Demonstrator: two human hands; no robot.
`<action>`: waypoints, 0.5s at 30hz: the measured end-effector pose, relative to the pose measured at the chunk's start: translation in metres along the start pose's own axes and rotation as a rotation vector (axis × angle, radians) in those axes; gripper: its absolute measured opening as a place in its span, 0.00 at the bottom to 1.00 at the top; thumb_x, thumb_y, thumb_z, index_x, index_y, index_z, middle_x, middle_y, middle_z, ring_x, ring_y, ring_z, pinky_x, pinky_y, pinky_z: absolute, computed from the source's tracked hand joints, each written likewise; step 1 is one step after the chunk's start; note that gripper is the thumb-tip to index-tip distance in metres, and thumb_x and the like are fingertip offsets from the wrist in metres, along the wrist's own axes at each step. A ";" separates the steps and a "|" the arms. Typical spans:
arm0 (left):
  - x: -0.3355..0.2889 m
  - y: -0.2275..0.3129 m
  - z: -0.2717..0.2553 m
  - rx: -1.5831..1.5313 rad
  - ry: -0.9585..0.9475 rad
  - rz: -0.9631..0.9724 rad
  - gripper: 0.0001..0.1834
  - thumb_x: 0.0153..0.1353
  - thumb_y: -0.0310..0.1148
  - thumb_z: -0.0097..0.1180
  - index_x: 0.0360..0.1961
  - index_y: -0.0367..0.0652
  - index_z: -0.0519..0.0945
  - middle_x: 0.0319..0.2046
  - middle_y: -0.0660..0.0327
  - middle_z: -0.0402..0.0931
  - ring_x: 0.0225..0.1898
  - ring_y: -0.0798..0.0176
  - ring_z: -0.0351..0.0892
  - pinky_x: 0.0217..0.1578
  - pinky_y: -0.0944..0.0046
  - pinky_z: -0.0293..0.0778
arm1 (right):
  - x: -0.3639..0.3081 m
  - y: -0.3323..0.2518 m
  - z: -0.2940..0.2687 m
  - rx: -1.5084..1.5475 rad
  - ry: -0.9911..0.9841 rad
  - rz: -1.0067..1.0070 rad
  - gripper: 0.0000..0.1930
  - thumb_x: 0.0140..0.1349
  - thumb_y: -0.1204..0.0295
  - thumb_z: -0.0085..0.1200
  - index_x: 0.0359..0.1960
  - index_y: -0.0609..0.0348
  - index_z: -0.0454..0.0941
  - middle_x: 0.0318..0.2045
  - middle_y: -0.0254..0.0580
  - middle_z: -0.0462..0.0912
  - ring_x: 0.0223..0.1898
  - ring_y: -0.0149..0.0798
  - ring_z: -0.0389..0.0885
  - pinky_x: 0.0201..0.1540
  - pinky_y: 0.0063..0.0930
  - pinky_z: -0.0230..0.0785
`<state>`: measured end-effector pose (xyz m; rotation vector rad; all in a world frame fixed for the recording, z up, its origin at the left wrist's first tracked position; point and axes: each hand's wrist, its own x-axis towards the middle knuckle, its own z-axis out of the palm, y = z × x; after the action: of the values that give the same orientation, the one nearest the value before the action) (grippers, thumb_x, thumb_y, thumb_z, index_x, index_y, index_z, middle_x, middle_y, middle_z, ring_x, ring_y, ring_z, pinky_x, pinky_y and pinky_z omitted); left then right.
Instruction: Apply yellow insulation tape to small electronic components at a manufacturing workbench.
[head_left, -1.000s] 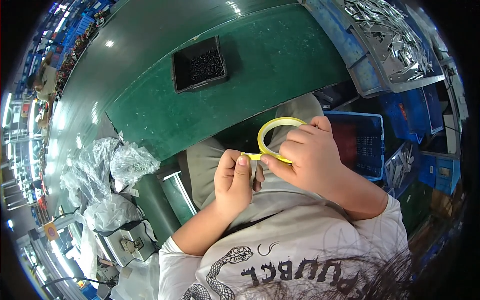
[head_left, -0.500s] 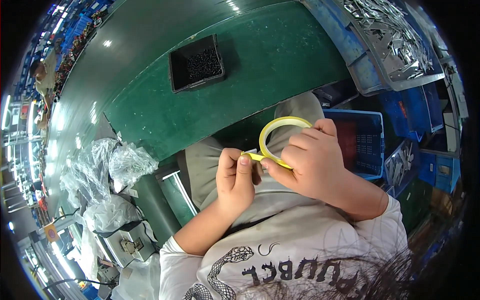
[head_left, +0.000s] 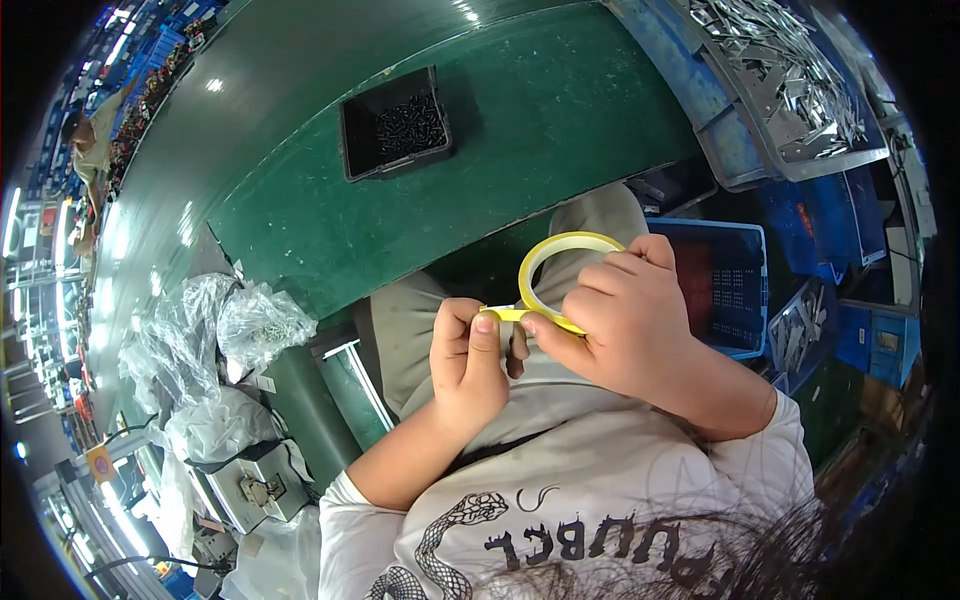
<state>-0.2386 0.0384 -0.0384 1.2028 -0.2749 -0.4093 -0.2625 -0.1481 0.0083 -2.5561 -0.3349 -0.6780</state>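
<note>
A thin yellow tape roll (head_left: 548,251) is held over my lap, in front of the green table (head_left: 420,230). My right hand (head_left: 625,320) wraps around the roll's right side, with the fingers through the ring. My left hand (head_left: 468,355) pinches the loose yellow tape end (head_left: 497,313) between thumb and fingers at the roll's lower left. The two hands nearly touch.
A black tray of small dark screws (head_left: 395,125) sits on the green table. A grey bin of metal parts (head_left: 790,90) stands at the upper right, a blue crate (head_left: 725,285) beside my right knee. Clear plastic bags (head_left: 215,350) and a small grey device (head_left: 255,485) are at my left. Another person (head_left: 95,140) is far left.
The hands and the tape roll stay almost in place; my left thumb has shifted slightly along the tape end.
</note>
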 end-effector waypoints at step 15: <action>0.000 -0.002 -0.003 0.081 -0.003 0.013 0.11 0.78 0.41 0.39 0.42 0.44 0.63 0.20 0.57 0.73 0.14 0.69 0.67 0.15 0.70 0.66 | 0.001 0.001 0.000 0.014 -0.021 0.028 0.23 0.48 0.60 0.71 0.10 0.47 0.65 0.14 0.31 0.62 0.19 0.38 0.65 0.34 0.37 0.51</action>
<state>-0.2382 0.0399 -0.0414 1.2797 -0.3040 -0.3913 -0.2615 -0.1485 0.0080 -2.5511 -0.3094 -0.6362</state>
